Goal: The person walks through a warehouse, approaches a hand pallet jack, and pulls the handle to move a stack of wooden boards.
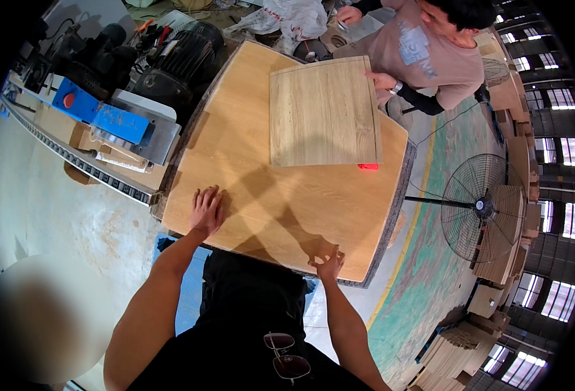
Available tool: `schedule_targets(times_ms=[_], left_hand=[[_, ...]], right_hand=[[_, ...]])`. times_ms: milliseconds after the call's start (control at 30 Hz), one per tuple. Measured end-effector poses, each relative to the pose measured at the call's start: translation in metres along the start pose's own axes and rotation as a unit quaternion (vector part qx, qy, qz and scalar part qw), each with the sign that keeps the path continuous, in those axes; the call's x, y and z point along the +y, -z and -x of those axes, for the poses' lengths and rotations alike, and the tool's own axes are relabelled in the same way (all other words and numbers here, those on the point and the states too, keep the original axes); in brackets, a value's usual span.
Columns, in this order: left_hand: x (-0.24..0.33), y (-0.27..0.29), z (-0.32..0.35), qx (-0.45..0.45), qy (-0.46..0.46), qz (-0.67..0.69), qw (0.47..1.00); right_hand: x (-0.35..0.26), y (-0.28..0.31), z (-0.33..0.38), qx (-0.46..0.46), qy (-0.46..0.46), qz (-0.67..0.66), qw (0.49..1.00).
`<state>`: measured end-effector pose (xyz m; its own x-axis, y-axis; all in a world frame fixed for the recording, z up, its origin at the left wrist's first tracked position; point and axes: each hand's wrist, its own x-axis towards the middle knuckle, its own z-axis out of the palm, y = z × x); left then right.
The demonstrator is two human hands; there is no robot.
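A large light-brown wooden board (pixel 229 137) lies before me on a work table with a dark, carpet-like edge. My left hand (pixel 207 210) rests on its left side, palm down, with nothing held. Near the board's front right edge, my right hand (pixel 330 262) touches the surface with its fingertips, fingers bent and apart, also holding nothing. Beyond my hands sits a smaller wood-grain panel (pixel 323 114) with a raised rim along its sides. A co-worker's hand (pixel 382 81) grips its far right corner. Something small and red (pixel 368 167) shows under the panel's near right corner.
At the far left stands a machine with a black motor (pixel 180 65), a blue housing (pixel 98 111) and a red button. A co-worker (pixel 431 52) stands at the far right. A caged floor fan (pixel 480 205) is on the right, with stacked boards (pixel 453 345) behind.
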<state>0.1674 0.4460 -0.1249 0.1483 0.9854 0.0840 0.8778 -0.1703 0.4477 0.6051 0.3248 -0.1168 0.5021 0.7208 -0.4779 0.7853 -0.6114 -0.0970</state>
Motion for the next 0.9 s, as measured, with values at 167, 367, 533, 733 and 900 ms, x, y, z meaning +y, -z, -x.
schedule_targets(times_ms=[167,367,533,733,900], left_hand=[[0.000,0.002,-0.001,-0.001,-0.002,0.000,1.000],[0.001,0.004,-0.001,-0.013,0.005,0.008,1.000],[-0.002,0.000,0.002,-0.010,0.007,0.005,1.000],[-0.001,0.001,0.001,-0.007,0.005,0.006,1.000],[0.000,0.001,0.000,0.002,-0.002,-0.002,1.000]], right_hand=[[0.003,-0.004,-0.001,0.016,0.012,0.010,1.000],[0.004,-0.005,-0.002,0.009,0.021,0.005,1.000],[0.005,-0.005,-0.002,0.010,0.023,0.010,1.000],[-0.004,0.003,0.002,-0.009,-0.011,-0.017,1.000],[0.002,0.002,0.001,0.005,0.015,-0.023,1.000]])
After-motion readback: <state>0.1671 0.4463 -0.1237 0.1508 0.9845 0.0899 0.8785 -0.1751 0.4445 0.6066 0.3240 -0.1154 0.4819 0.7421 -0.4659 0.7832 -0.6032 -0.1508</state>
